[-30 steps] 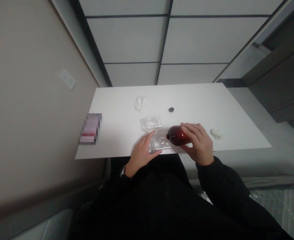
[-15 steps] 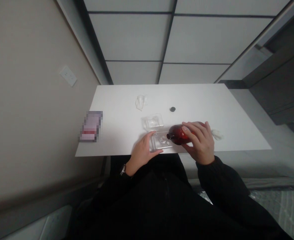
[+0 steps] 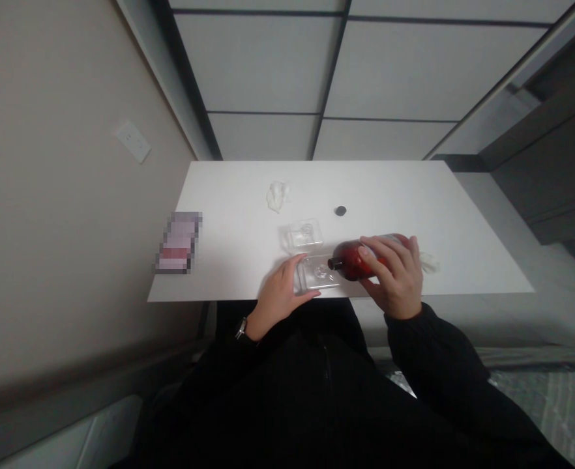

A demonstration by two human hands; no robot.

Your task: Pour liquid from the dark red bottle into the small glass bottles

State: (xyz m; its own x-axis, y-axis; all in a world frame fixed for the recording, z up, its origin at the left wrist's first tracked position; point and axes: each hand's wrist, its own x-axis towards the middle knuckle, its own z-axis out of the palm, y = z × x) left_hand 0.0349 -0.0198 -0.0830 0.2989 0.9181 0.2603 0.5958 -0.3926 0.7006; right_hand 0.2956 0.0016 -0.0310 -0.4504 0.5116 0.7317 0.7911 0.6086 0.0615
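Dark red, glossy and rounded, one bottle (image 3: 356,263) lies tipped on its side in the right hand (image 3: 396,283), whose fingers wrap over its body from above; its narrow dark neck points toward the left hand and sits over the near clear tray. The left hand (image 3: 280,296) grips the left edge of that tray, thumb on the near side and fingers curled against the rim.

Clear, thin moulded plastic forms two shallow rectangular trays: the near tray (image 3: 317,273), between the two hands, and the far tray (image 3: 305,235), just beyond the left hand's fingertips and touching or nearly touching the first. Each carries a faint raised ring inside; whether any liquid lies in them cannot be told at this blur.

Soft, white and crumpled, two wads of tissue rest on the smooth white counter (image 3: 229,215): one tissue wad (image 3: 276,194) well beyond the left hand, the other tissue wad (image 3: 428,263) just past the right hand's knuckles, partly hidden by them. One small dark round cap (image 3: 339,210) lies beyond the bottle, apart from everything.

A watch (image 3: 241,327) bands the left wrist; black sleeves cover both arms.
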